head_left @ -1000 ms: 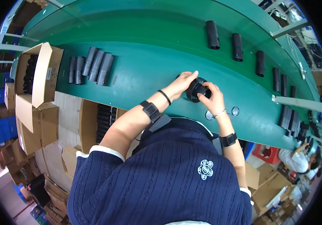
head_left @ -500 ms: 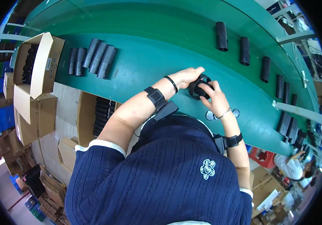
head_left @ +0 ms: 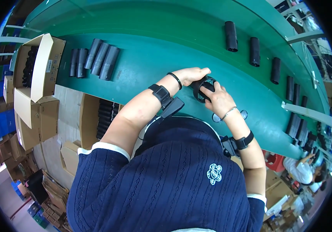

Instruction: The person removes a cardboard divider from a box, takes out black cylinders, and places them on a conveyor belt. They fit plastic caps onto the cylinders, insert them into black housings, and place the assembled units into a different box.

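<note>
My left hand (head_left: pixel 192 75) is closed round the far left side of a short black cylindrical part (head_left: pixel 198 94), whose open, ribbed round end faces toward the right. At that open end is my right hand (head_left: pixel 221 101), its fingers bent over the rim and partly inside. Whether the right fingers pinch some small piece there is hidden. Beside my right wrist, two small round glassy discs (head_left: pixel 244 115) lie on the green bench (head_left: pixel 154 65), one on each side of it.
Several black tubes (head_left: pixel 109 63) lie side by side on the left. More black tubes (head_left: pixel 254 52) are spread along the right side. An open cardboard box (head_left: pixel 44 69) of black parts stands off the bench's left end. A co-worker (head_left: pixel 299 170) is at the far right.
My right hand has turned and moved slightly, its fingers now closer over the part's open end. The part has tilted a little; my left hand keeps its hold.
</note>
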`<state>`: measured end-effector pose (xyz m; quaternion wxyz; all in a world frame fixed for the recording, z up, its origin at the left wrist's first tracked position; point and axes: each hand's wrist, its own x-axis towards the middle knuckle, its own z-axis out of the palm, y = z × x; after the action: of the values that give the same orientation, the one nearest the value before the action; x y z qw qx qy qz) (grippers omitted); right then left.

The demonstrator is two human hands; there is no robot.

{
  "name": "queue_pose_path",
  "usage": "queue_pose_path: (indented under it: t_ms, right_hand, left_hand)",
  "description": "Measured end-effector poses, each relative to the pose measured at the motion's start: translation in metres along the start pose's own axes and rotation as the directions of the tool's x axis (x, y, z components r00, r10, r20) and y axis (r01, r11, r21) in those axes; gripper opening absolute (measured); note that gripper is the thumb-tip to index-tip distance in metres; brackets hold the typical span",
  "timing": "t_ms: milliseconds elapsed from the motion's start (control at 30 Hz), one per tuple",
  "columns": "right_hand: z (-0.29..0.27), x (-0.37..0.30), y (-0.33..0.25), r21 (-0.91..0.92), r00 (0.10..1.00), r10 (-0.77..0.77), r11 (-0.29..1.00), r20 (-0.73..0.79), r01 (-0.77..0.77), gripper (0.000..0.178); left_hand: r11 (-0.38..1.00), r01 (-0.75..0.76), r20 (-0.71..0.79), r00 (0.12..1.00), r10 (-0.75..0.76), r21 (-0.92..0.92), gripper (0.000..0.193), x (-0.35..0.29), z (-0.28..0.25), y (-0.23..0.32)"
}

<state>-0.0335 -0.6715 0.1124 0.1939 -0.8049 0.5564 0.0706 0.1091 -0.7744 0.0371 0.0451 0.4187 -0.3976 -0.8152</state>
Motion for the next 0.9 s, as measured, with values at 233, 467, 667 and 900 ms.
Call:
queue_pose_path:
  t_ms: [233,467,667,900]
  right_hand:
    - [0.007,0.005,0.023,0.449,0.977,0.165,0.889,-0.132,-0.089,0.045]
    - [0.023,0.005,0.035,0.611,0.948,0.213,0.791,-0.236,-0.026,0.042]
    - [0.035,0.0,0.034,0.799,0.929,0.346,0.592,-0.135,-0.104,0.043]
    - [0.064,-0.01,0.035,0.971,0.911,0.336,0.06,-0.239,0.232,0.067]
  left_hand:
    - [0.938,-0.328,-0.384,0.857,0.344,0.108,0.053,-0.01,0.003,-0.01]
    - [0.998,-0.042,-0.266,0.964,0.03,-0.036,0.052,-0.039,0.012,-0.035]
    - [0.98,-0.116,-0.346,0.937,0.054,-0.16,0.051,-0.032,0.015,-0.046]
    - [0.711,-0.462,-0.202,0.883,0.423,-0.53,0.041,-0.045,0.013,-0.043]
